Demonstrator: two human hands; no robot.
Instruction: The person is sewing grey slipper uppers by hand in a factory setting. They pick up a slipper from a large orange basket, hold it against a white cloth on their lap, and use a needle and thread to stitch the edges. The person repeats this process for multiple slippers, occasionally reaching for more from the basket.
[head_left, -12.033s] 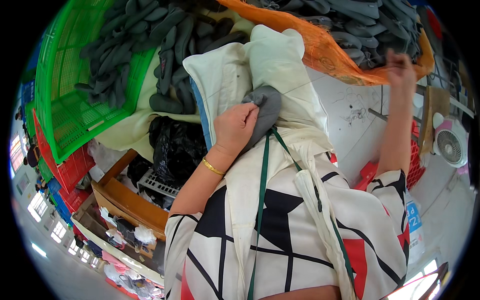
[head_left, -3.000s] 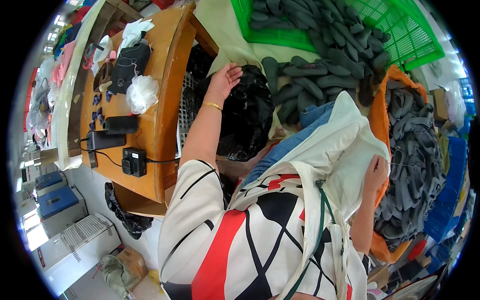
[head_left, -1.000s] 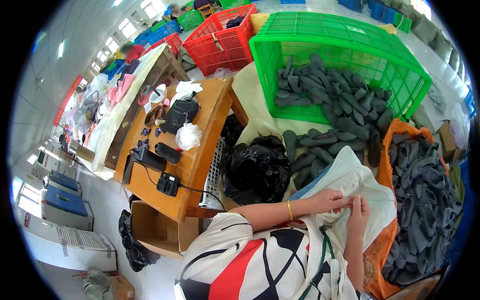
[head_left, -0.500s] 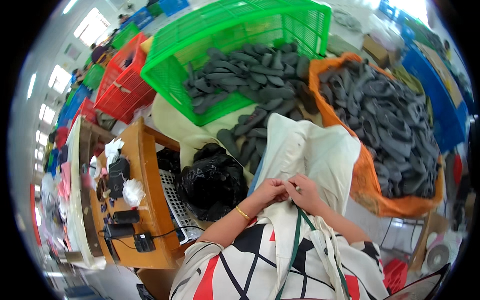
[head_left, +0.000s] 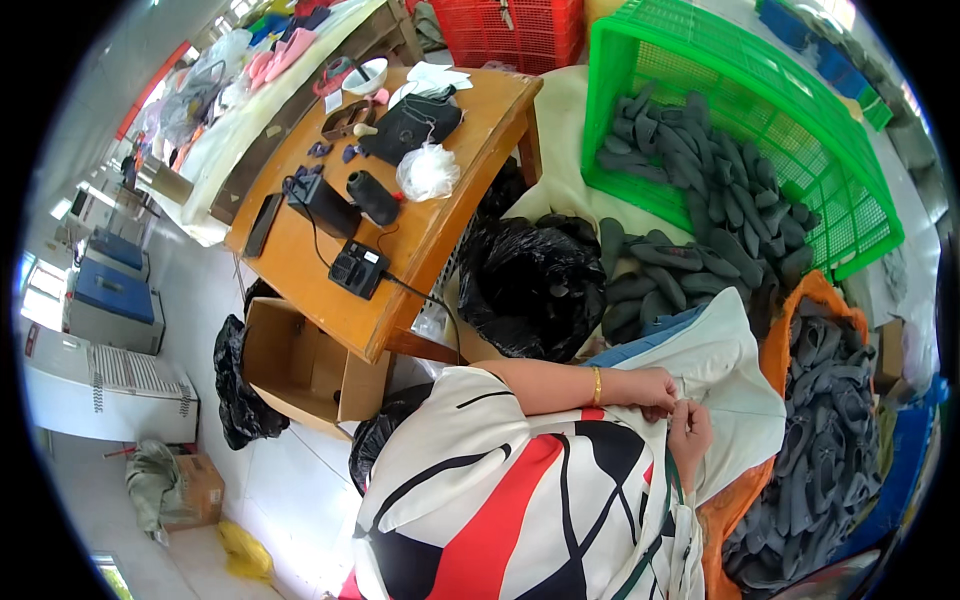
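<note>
My left hand (head_left: 652, 390), with a gold bracelet (head_left: 597, 386) at its wrist, is closed in a pinch. Close beside it my right hand (head_left: 689, 436) is closed too, its fingertips nearly touching the left ones. What they pinch is too small to make out. Both are over a white cloth (head_left: 745, 400) spread across my lap. A green cord (head_left: 668, 500) hangs just below my right hand. Past the cloth lie many dark grey shoe-shaped pieces (head_left: 670, 280), some heaped inside a tipped green plastic crate (head_left: 740, 70).
An orange sack (head_left: 775, 350) full of grey pieces stands at the right. To the left is a wooden table (head_left: 300, 265) holding a black charger (head_left: 358, 268), a cable and small items. A black plastic bag (head_left: 540, 235) sits between table and pieces; a cardboard box (head_left: 290, 350) is below the table.
My view has swung left, so the table and floor show more and the crate sits farther right. My hands stay close together, pinched, over the white cloth.
</note>
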